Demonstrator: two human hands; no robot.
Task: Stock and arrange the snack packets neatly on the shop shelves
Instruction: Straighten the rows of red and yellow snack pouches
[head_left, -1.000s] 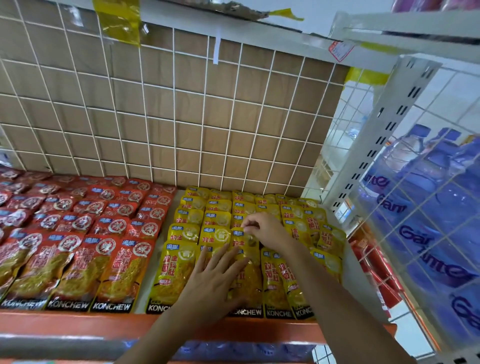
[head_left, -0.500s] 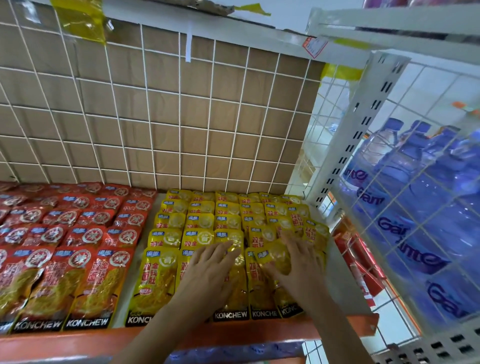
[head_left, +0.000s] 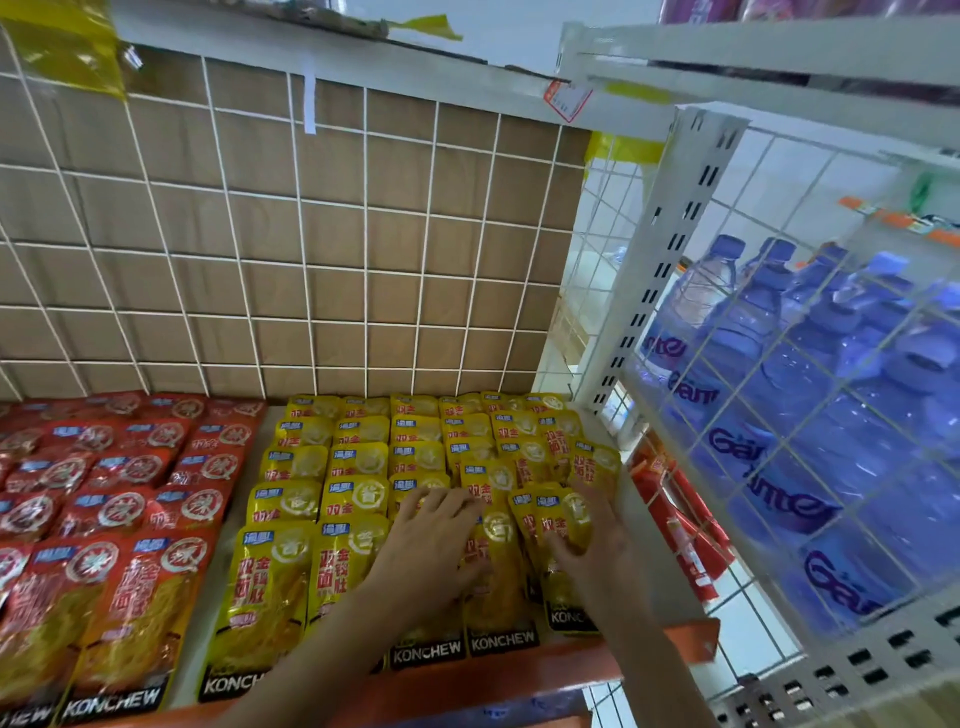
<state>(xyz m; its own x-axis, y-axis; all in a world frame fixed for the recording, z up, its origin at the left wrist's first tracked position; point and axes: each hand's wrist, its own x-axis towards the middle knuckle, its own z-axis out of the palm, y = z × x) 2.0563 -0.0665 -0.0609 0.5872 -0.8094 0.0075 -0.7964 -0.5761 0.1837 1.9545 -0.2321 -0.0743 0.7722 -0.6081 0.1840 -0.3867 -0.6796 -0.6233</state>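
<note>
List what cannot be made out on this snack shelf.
All in the head view:
Yellow packets: several fronts are covered by the left hand and the right hand.
Right hand: pinching or only pressing is unclear, as the fingers are blurred.
Red packets: cut off by the left and bottom edges.
Price tag: print too small.
Water bottles: labels blurred, cut by the right edge.

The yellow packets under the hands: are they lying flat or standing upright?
Lying flat, in overlapping rows. The yellow packets show their fronts upward, and the left hand and right hand rest on top of them.
</note>
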